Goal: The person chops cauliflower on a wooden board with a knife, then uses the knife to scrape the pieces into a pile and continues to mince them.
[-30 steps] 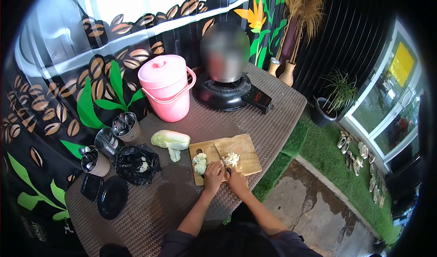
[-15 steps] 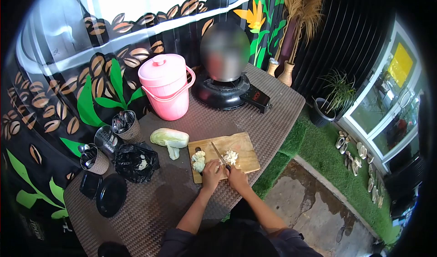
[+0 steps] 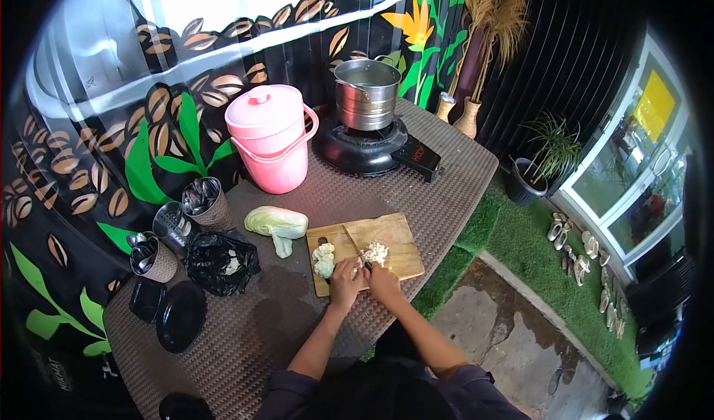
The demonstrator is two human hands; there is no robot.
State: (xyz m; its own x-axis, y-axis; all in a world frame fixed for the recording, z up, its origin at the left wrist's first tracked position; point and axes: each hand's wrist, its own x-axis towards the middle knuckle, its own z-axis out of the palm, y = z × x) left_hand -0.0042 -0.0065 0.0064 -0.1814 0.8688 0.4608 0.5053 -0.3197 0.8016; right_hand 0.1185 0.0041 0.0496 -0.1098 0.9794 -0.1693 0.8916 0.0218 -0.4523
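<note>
My right hand [image 3: 384, 283] is closed around the handle of a kitchen knife [image 3: 352, 241], its blade pointing away across the wooden cutting board [image 3: 404, 250]. Close beside the knife, my left hand [image 3: 345, 280] rests on the board with its fingers bent together. Whatever those fingers pinch is hidden. Pale cauliflower florets [image 3: 323, 261] lie at the board's left side. A small heap of chopped pale pieces [image 3: 377, 252] sits right of the blade. Behind the board's left corner is a napa cabbage [image 3: 275, 221], with a leaf part hanging toward me.
A metal pot [image 3: 365, 100] stands on a black portable stove [image 3: 362, 151] at the back. Left of it is a pink lidded bucket [image 3: 269, 141]. Further left are a black plastic bag [image 3: 221, 264], utensil holders [image 3: 205, 203] and a black plate [image 3: 182, 317] on the woven table [image 3: 245, 345].
Both hands stay almost where they were, with the knife at nearly the same angle. The view has shifted very slightly. The pot, blurred before, now shows clearly.
</note>
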